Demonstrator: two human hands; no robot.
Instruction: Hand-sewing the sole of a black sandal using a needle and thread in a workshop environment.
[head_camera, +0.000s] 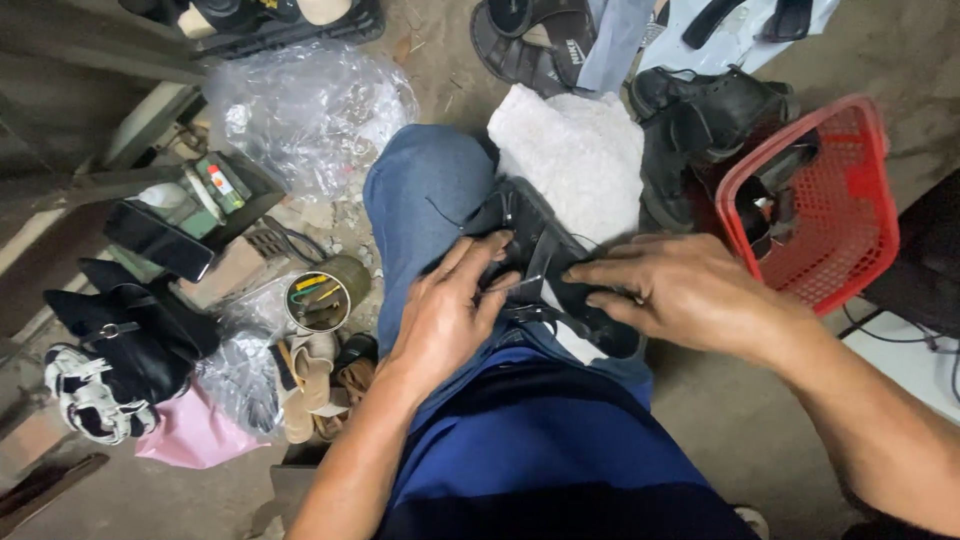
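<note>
A black sandal with thin straps (540, 250) lies across my blue-jeaned knee (425, 185). My left hand (445, 310) presses on its near side, thumb and fingers pinching a strap by the sole. My right hand (680, 290) rests on the sandal's right end, fingers pointing left and holding it down. A thin dark thread runs off the sandal over the jeans. Part of the sandal is hidden under both hands.
A red plastic basket (840, 215) stands at the right, black boots (700, 125) and a white foam piece (580, 150) behind the knee. Left of my leg: a tin of tools (320, 298), clear plastic bags (305, 110), tan sandals (310, 375), a black bag (135, 330), a pink bag (195, 435).
</note>
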